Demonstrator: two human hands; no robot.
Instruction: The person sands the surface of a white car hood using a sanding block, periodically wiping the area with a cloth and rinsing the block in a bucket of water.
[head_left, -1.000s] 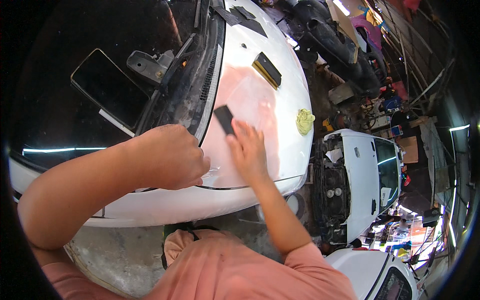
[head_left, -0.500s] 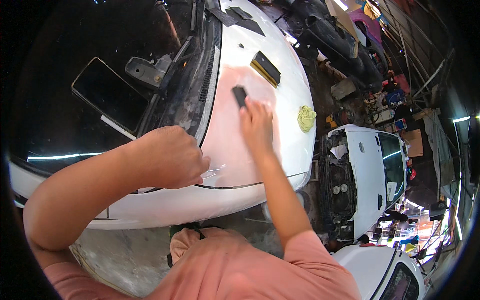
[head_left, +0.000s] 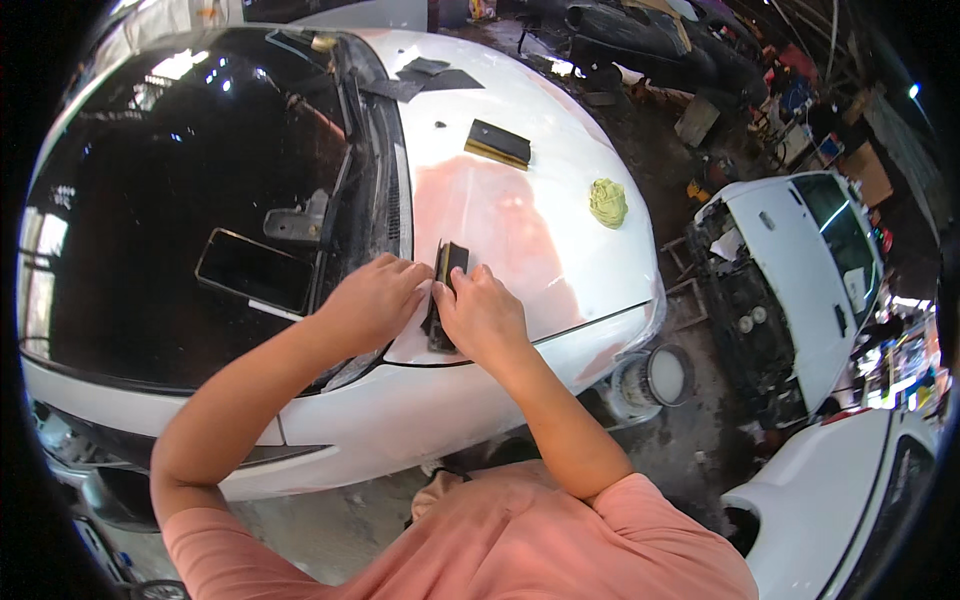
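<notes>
A long dark sanding block (head_left: 458, 254) with a yellowish layer along one side stands over the near part of the white hood (head_left: 580, 265). My right hand (head_left: 487, 315) grips it from the right, thumb along its face. From the other side my left hand (head_left: 375, 300) is closed, its fingertips meeting at the block's left edge. Whatever lies between those fingertips is hidden. Under the hands is a dull pinkish sanded patch (head_left: 490, 225). Beyond it lies a second dark block (head_left: 497, 141) with a yellow layer.
Dark sandpaper sheets (head_left: 425, 82) lie at the hood's far end. A crumpled yellow-green cloth (head_left: 607, 203) rests on its right side. On the windshield is a phone (head_left: 255, 270). A bucket (head_left: 664, 376) stands beside the car; a partly dismantled white vehicle (head_left: 800, 260) is farther right.
My right hand has drawn the block back toward me. My left hand, a fist apart from it before, has come up against the block. The view has shifted too.
</notes>
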